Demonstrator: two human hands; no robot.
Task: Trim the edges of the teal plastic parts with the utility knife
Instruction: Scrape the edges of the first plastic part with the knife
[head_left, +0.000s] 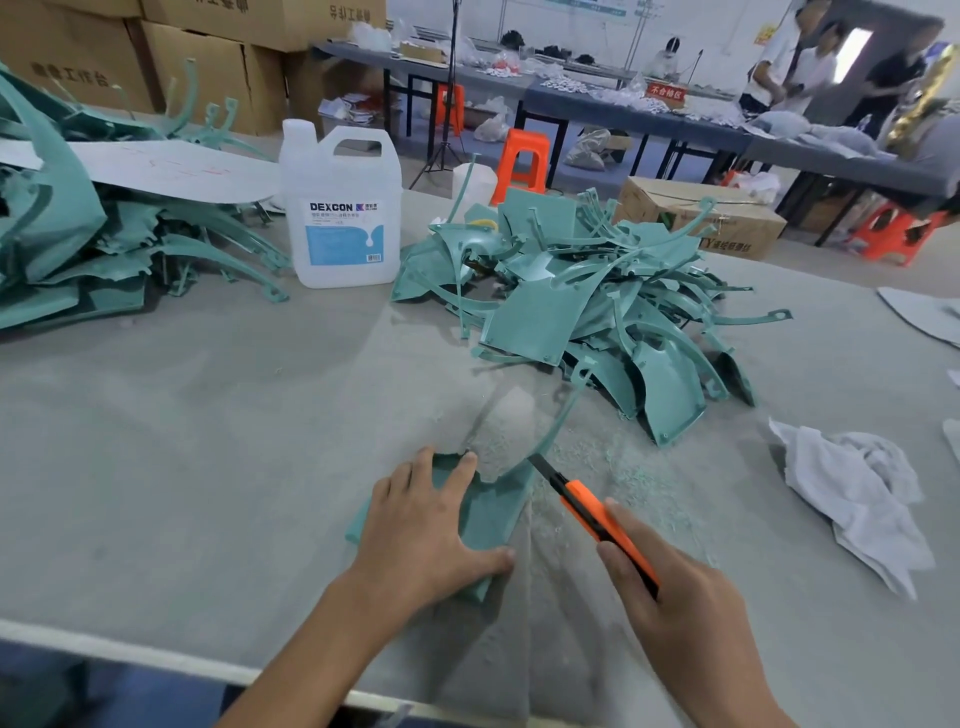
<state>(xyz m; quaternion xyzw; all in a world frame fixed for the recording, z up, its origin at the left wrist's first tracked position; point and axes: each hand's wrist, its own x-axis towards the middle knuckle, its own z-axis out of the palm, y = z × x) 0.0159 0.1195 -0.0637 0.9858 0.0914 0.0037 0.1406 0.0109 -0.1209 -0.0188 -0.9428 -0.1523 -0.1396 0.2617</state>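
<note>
A teal plastic part (491, 512) lies flat on the grey table near the front edge, with a thin curved arm rising from its far right corner. My left hand (423, 530) presses down on it, fingers spread over its left and middle. My right hand (675, 608) grips an orange utility knife (597, 514). The knife's dark blade tip touches the part's right edge where the curved arm begins. Teal shavings (613, 467) are scattered on the table just beyond the blade.
A pile of teal parts (597, 301) sits right of centre, and another stack (78, 234) is at far left under a white sheet. A white DEXCON jug (343, 208) stands between them. A crumpled white rag (857, 493) lies at right. People stand at benches behind.
</note>
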